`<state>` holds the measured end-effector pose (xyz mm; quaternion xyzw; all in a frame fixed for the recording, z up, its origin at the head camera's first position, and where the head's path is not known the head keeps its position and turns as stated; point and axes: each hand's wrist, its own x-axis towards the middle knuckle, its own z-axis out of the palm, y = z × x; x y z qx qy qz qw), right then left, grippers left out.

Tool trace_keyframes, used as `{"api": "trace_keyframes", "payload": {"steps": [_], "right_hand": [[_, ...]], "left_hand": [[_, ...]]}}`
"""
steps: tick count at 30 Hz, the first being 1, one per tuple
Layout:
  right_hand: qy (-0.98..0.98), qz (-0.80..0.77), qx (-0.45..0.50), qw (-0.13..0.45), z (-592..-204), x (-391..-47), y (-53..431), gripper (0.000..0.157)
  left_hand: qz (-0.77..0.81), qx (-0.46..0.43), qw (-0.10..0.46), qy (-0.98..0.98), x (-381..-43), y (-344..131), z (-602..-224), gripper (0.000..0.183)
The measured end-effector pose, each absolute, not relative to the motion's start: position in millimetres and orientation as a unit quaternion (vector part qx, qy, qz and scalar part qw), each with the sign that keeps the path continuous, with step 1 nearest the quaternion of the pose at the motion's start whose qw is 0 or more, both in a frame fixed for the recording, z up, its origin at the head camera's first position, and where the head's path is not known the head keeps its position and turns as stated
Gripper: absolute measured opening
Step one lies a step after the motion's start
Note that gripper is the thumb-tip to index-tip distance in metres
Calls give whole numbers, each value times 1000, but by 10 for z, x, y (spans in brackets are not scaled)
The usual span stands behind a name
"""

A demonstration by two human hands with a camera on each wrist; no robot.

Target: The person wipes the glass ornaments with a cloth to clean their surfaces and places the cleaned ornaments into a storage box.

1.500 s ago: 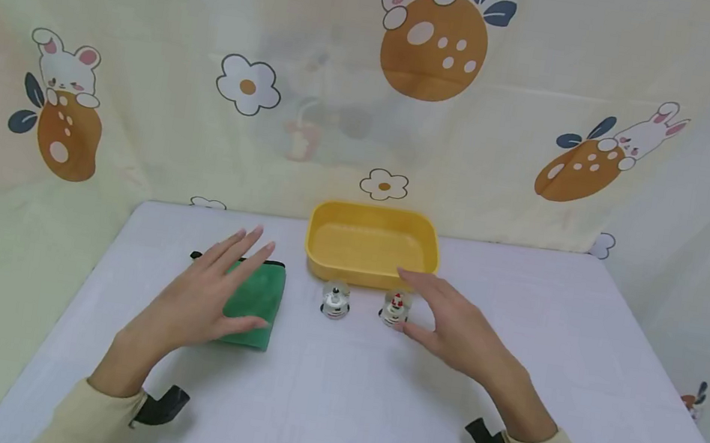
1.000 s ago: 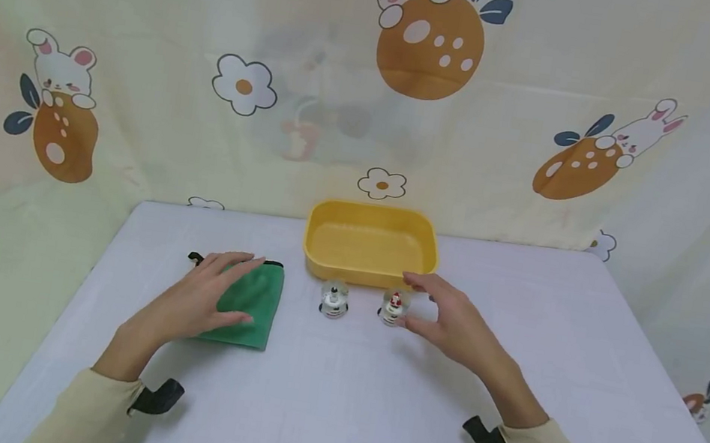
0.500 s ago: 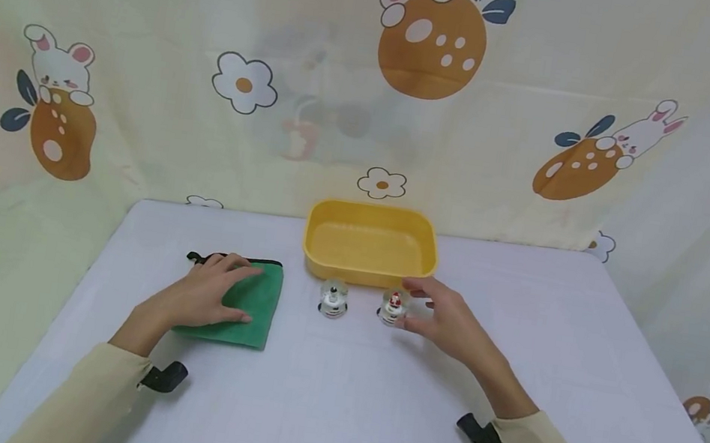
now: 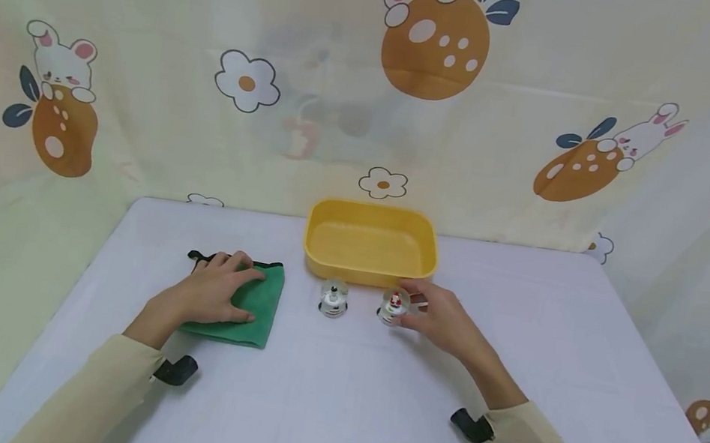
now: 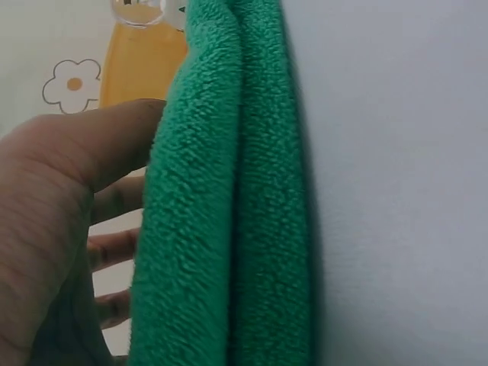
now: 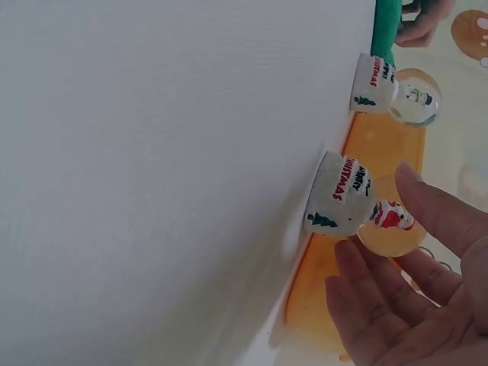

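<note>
Clock read in the head view, with 12 at the far edge of the worktop [image 4: 316, 398].

Santa snow globe [image 4: 392, 309]: upright on its base, long axis vertical, at 9 o'clock from the middle of the right hand [image 4: 439, 322], tending to 10. Right hand clearly the nearer. Its grip lies crosswise to that axis: thumb on the 6 o'clock side, index finger on the 12. Right wrist view: thumb and fingers apart, dome between them; whether skin meets it, cannot tell.

Left hand [image 4: 213, 298]: spread over the green cloth [image 4: 262, 308], thumb and fingers apart. In the left wrist view a fold hides the fingertips, so cannot tell whether any fabric is caught. Cloth is roughly square, no marked long axis; bare part lies at 3 o'clock from the hand.

Snowman snow globe [image 4: 333, 300]: upright at 9 o'clock from the Santa one, between the hands, touched by neither. Yellow tray [image 4: 347, 275]: just behind both, about 11 o'clock from the Santa globe.
</note>
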<state>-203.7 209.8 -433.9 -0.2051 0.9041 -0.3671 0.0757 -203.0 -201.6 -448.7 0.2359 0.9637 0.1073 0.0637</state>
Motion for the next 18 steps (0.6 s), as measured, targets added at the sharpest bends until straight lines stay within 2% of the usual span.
{"api": "trace_keyframes", "payload": {"steps": [5, 18], "right_hand": [[906, -359, -205, 92, -4372, -2072, 2083, 61], [904, -358, -222, 81, -4412, -2120, 2074, 53]], "left_hand": [[111, 236, 64, 963, -1998, -2028, -4490, 64], [135, 278, -5, 951, -1894, -2038, -4558, 33]]}}
